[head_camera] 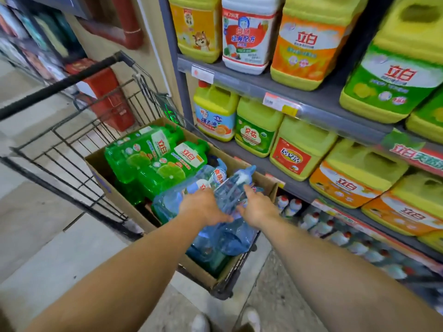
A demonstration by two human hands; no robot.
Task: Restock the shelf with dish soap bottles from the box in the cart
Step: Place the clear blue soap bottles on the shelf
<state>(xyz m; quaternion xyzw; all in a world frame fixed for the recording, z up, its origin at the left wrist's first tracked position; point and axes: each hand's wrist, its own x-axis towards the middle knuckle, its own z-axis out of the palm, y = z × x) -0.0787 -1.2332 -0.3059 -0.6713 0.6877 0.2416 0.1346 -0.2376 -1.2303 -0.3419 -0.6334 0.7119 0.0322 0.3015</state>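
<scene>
A cardboard box [112, 185] sits in a wire shopping cart [72, 149]. It holds green dish soap bottles [153, 159] at the far end and blue dish soap bottles [172, 202] nearer me. Both hands reach into the box. My left hand [203, 207] and my right hand [256, 207] grip a clear blue pump bottle [230, 195] from either side; it stands slightly above the others. The shelf [311, 111] rises on the right, close to the cart.
Large yellow and orange detergent jugs [302, 149] fill the upper shelf levels. Small white bottles with red caps [311, 221] line the lowest level. A red container [107, 97] stands beyond the cart by the wall. My shoes [227, 322] show on the tiled floor.
</scene>
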